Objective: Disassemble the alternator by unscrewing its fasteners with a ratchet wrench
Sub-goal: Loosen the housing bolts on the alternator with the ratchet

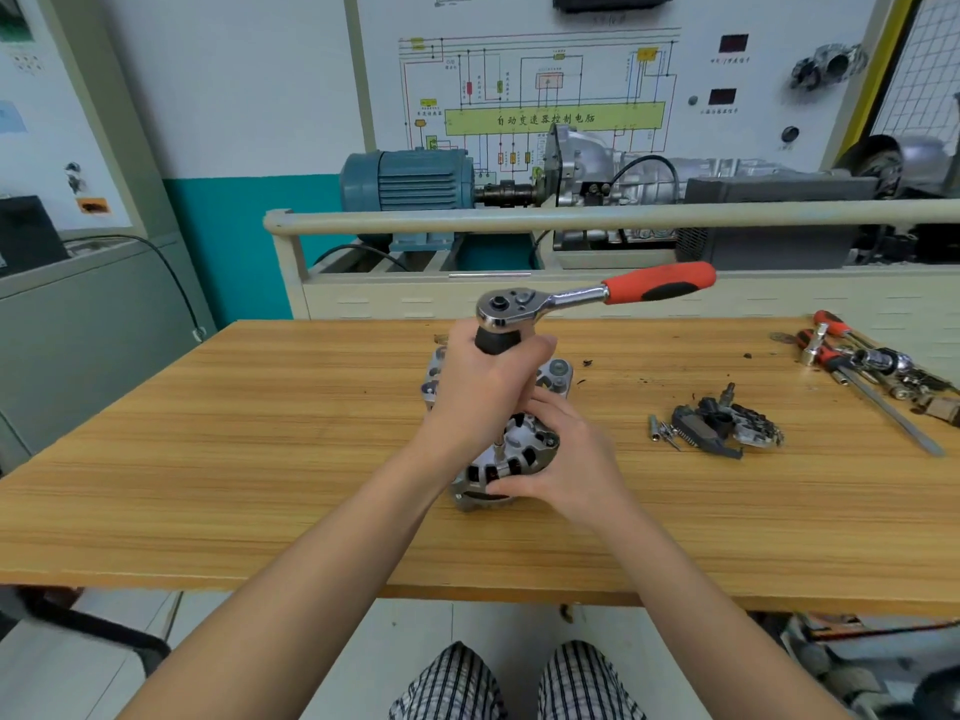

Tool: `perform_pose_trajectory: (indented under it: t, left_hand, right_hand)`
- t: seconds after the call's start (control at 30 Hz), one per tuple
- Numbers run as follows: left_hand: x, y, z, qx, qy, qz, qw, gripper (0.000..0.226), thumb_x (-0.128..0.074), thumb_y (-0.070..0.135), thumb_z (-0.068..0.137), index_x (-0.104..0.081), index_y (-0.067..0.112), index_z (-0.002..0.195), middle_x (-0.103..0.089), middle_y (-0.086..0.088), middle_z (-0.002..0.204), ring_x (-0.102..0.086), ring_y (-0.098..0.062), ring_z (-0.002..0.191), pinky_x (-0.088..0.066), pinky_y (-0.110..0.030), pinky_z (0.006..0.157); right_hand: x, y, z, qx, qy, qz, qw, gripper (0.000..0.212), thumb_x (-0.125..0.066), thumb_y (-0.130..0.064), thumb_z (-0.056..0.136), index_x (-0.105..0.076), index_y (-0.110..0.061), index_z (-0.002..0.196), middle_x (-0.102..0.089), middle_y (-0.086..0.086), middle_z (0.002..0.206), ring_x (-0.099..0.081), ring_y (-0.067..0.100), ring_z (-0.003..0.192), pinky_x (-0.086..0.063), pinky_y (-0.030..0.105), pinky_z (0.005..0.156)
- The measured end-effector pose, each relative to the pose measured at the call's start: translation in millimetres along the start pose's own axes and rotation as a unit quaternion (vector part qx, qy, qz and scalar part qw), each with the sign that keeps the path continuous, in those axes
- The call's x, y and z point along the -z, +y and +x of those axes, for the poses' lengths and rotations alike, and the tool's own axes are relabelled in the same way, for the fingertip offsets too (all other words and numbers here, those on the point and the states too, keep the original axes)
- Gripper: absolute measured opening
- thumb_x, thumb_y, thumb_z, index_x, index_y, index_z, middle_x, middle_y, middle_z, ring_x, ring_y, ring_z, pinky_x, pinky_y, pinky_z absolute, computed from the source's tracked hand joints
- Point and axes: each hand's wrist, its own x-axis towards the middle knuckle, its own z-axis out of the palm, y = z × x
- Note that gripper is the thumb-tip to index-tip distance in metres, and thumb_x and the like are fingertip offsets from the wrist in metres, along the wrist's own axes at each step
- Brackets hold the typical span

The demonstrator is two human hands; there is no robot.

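Nearest the camera: right hand (558, 457) wraps the near edge of the alternator (511, 459), thumb and fingers curled onto the slotted housing, bracing it. The alternator sits on the tabletop (260, 459), about midway across and directly under both hands.

Just above and left of that grip: left hand (480, 392) is clenched around the black upper part of the extension under the ratchet head, not on the handle. A thin steel shaft shows below the left palm, running down to the alternator's top face. Whether its socket is seated on a fastener cannot be told; the contact point is small and partly hidden by fingers.

Above the left grip: ratchet wrench (597, 291), chrome head on top, red-and-black handle sticking out to the right and away, held by neither hand.

Right of the grips, well apart on the tabletop: removed parts (727, 423), a dark component with small bolts lying beside it. Farther right, near the far corner: loose tools (872, 366), screwdrivers and sockets among them.

Beyond the tabletop: blue motor (410, 181) on a training rig, in front of a wiring diagram board.

Judgement: the step in hand is locating the socket on a housing fastener, with some disassembly evidently done. The next move calls for keeping the shaft upright, moving one hand to the handle, then swinging it to loosen while the other hand holds the housing against rotation.
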Motion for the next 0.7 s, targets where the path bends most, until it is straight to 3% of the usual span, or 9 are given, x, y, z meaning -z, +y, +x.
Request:
perform_pose_trajectory:
  t: [0.17, 0.23, 0.3, 0.37, 0.4, 0.47, 0.53, 0.57, 0.7]
  left_hand:
    - [-0.1, 3.9, 1.6, 0.016, 0.003, -0.038, 0.999, 0.042, -0.053, 0.01, 0.073, -0.041, 0.026, 0.036, -0.032, 0.006, 0.036, -0.025, -0.01, 0.033, -0.026, -0.015, 0.04]
    - [-0.3, 4.9, 2.2, 0.021, -0.002, -0.038, 0.999, 0.042, -0.053, 0.01, 0.073, -0.041, 0.024, 0.035, -0.031, 0.007, 0.036, -0.023, -0.01, 0.032, -0.024, -0.016, 0.04]
    - [-1.1, 5.6, 3.7, 0.03, -0.001, -0.04, 0.999, 0.042, -0.053, 0.011, 0.073, -0.039, 0.023, 0.035, -0.031, 0.007, 0.036, -0.022, -0.01, 0.032, -0.022, -0.016, 0.04]
    - [-1.9, 6.2, 5.3, 0.034, 0.001, -0.036, 0.999, 0.041, -0.053, 0.011, 0.072, -0.038, 0.023, 0.036, -0.031, 0.007, 0.036, -0.022, -0.01, 0.033, -0.022, -0.016, 0.04]
    - [-2.8, 6.6, 6.1, 0.035, 0.001, -0.033, 0.999, 0.041, -0.053, 0.011, 0.072, -0.038, 0.023, 0.036, -0.03, 0.006, 0.036, -0.022, -0.01, 0.032, -0.022, -0.016, 0.04]
    - [-4.1, 6.2, 7.1, 0.038, 0.009, -0.037, 0.999, 0.041, -0.053, 0.011, 0.072, -0.036, 0.024, 0.036, -0.029, 0.006, 0.036, -0.021, -0.01, 0.032, -0.021, -0.015, 0.039]
    - [-4.8, 5.2, 7.0, 0.043, 0.026, -0.044, 0.998, 0.041, -0.052, 0.011, 0.072, -0.036, 0.024, 0.037, -0.029, 0.007, 0.037, -0.021, -0.009, 0.032, -0.021, -0.015, 0.039]
    - [-5.1, 4.3, 6.9, 0.04, 0.037, -0.042, 0.998, 0.041, -0.052, 0.011, 0.072, -0.036, 0.025, 0.037, -0.03, 0.007, 0.037, -0.022, -0.009, 0.033, -0.021, -0.015, 0.04]
    - [-9.1, 1.7, 6.3, 0.029, 0.093, -0.024, 0.995, 0.036, -0.05, 0.01, 0.066, -0.033, 0.025, 0.039, -0.028, 0.004, 0.038, -0.021, -0.012, 0.035, -0.021, -0.017, 0.04]
  right_hand:
    - [26.1, -12.3, -6.1, -0.035, -0.076, 0.064, 0.994, 0.098, -0.086, -0.05, 0.056, -0.041, -0.035, 0.141, -0.024, -0.041, 0.139, -0.024, -0.016, 0.127, -0.026, 0.034, 0.114]
    - [51.0, -26.8, -5.6, -0.046, -0.026, 0.155, 0.987, 0.092, -0.085, -0.05, 0.059, -0.042, -0.036, 0.139, -0.033, -0.033, 0.141, -0.029, -0.012, 0.128, -0.025, 0.039, 0.116]
    - [80.6, -47.7, 0.1, -0.016, 0.025, 0.321, 0.947, 0.089, -0.084, -0.051, 0.059, -0.047, -0.026, 0.137, -0.048, -0.018, 0.14, -0.039, -0.001, 0.132, -0.03, 0.043, 0.114]
    - [103.6, -71.4, 9.4, 0.044, 0.019, 0.491, 0.87, 0.094, -0.085, -0.052, 0.056, -0.047, -0.011, 0.132, -0.057, 0.003, 0.134, -0.047, 0.016, 0.13, -0.036, 0.043, 0.11]
    - [109.4, -84.8, 13.4, 0.069, 0.025, 0.563, 0.823, 0.083, -0.086, -0.048, 0.057, -0.052, -0.008, 0.121, -0.063, 0.008, 0.123, -0.054, 0.02, 0.124, -0.041, 0.042, 0.107]
    - [110.5, -110.6, 21.4, 0.063, 0.101, 0.637, 0.761, 0.034, -0.078, -0.038, 0.074, -0.059, -0.011, 0.082, -0.065, 0.004, 0.079, -0.067, 0.019, 0.085, -0.052, 0.036, 0.089]
    - [105.5, -128.2, 24.2, 0.056, 0.14, 0.686, 0.712, 0.047, -0.054, -0.032, 0.094, -0.046, -0.018, 0.05, -0.043, -0.004, 0.047, -0.047, 0.01, 0.046, -0.049, 0.028, 0.06]
    - [101.2, -133.2, 22.7, 0.073, 0.131, 0.714, 0.684, 0.055, -0.044, -0.028, 0.098, -0.041, -0.019, 0.044, -0.035, -0.005, 0.042, -0.035, 0.009, 0.04, -0.042, 0.025, 0.052]
    - [71.2, -144.7, -1.1, 0.175, 0.194, 0.682, 0.684, 0.054, -0.034, -0.014, 0.094, -0.043, -0.02, 0.041, -0.033, -0.006, 0.04, -0.029, 0.01, 0.04, -0.034, 0.026, 0.05]
